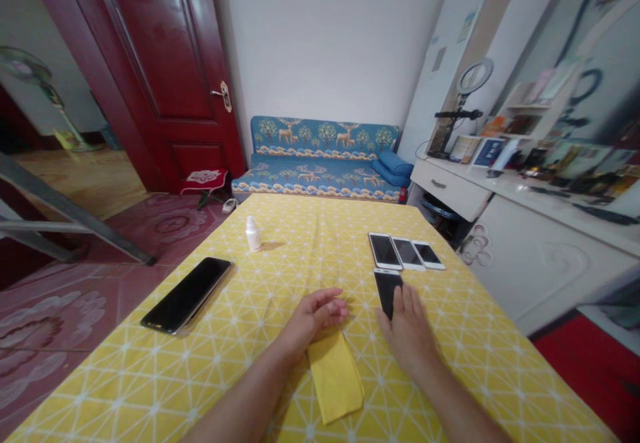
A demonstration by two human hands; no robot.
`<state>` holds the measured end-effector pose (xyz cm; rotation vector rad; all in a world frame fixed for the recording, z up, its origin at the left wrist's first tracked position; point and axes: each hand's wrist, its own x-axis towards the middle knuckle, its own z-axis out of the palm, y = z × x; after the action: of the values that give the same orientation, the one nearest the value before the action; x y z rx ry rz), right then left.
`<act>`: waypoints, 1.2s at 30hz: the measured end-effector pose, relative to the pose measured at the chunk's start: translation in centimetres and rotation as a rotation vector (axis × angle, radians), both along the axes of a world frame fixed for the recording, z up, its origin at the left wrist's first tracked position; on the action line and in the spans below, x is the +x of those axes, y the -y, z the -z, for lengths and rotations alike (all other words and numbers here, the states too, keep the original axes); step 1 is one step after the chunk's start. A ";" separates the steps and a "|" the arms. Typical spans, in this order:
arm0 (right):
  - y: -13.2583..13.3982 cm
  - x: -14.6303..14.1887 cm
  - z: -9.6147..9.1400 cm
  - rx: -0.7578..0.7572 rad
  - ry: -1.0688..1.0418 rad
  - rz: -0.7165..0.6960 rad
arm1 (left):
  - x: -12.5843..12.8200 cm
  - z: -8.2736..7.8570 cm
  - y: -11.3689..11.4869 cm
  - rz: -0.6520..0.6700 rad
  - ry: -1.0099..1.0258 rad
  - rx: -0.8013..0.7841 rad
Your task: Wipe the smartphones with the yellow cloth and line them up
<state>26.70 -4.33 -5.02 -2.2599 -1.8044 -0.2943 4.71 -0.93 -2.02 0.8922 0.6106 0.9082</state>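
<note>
**While the left hand point(314, 318) and right hand point(407, 333) lie apart, a phone point(388, 291) sits under the right**

Nearest, a folded yellow cloth point(335, 377) lies on the yellow patterned counter point(300, 256), just below the open left hand. Both hands are flat and open, with neither clamped on anything; the right hand's fingers point(406, 303) rest on the phone's lower end. Farther left lies a large black phone point(186, 295), and beyond it stands a small white bottle point(253, 234). Just past the touched phone, 3 pale-framed phones point(407, 253) lie side by side. Beyond the counter are a blue deer-print sofa point(320, 179) and a dark red door point(150, 76).
</note>
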 end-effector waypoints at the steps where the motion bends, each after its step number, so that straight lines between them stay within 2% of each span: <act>1: -0.1 0.0 0.0 -0.003 -0.004 0.001 | 0.0 0.0 0.0 -0.001 -0.003 0.001; 10: -1.7 0.2 -0.6 -0.026 -0.019 0.019 | 0.0 0.2 -0.2 0.008 -0.018 0.022; 14: -2.2 0.6 -1.0 0.014 -0.107 0.003 | 0.0 0.0 -0.1 0.000 -0.031 0.011; 19: -2.2 2.5 -1.5 0.114 -0.302 0.079 | 0.0 0.2 -0.1 -0.003 -0.018 0.003; 23: -3.2 4.5 -1.8 0.028 -0.367 0.138 | 0.0 0.4 -0.2 0.004 -0.014 0.009; 28: -4.8 6.2 -1.5 -0.035 -0.390 0.090 | 0.0 0.0 0.0 0.000 -0.006 -0.009; 36: -6.7 7.4 -1.7 -0.020 -0.401 -0.005 | 0.1 -0.4 0.1 0.006 -0.008 -0.022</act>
<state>34.09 2.34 -3.33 -2.1358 -1.6055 0.1690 4.78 -1.01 -1.60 0.8776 0.6232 0.8916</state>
